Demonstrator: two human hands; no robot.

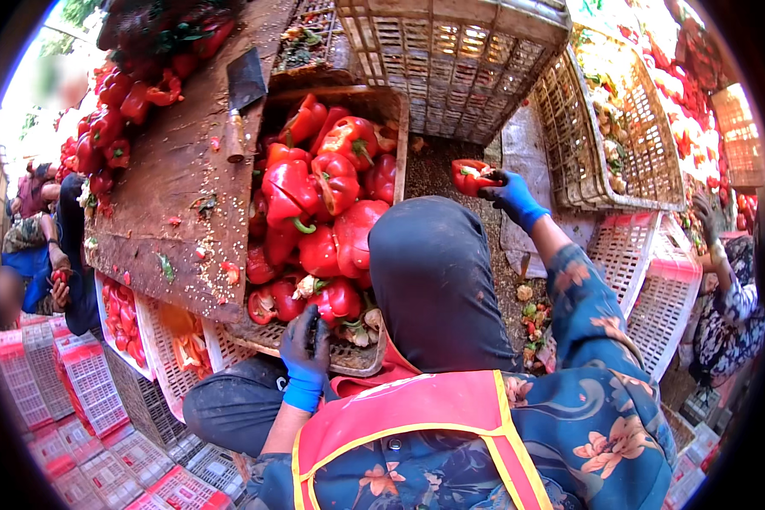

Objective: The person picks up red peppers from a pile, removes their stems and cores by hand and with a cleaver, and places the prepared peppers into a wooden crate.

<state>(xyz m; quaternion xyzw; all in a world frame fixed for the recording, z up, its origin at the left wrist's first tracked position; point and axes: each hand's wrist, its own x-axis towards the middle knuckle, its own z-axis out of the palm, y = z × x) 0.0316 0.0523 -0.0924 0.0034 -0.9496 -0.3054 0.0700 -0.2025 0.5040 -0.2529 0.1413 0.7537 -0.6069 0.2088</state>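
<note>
My right hand (515, 196), in a blue glove with dark fingers, holds a cut red bell pepper (468, 177) out to the right of my raised knee. At the near end of a plastic crate (403, 137) full of red bell peppers (290, 191) is my left hand (306, 350), gloved the same way. Its fingers are bent, close to a red pepper (336, 301) and pale pepper cores (355, 333); whether they touch anything is not clear. A cleaver (245, 80) with a wooden handle lies on the wooden board (172, 248), left of the crate.
Seeds and scraps dot the board, with more red peppers (105, 127) heaped at its far left. Crates of cut red (122, 319) and orange (182, 338) peppers stand below it. An upright crate (452, 57) and a scrap crate (637, 127) stand ahead. Other people sit at both sides.
</note>
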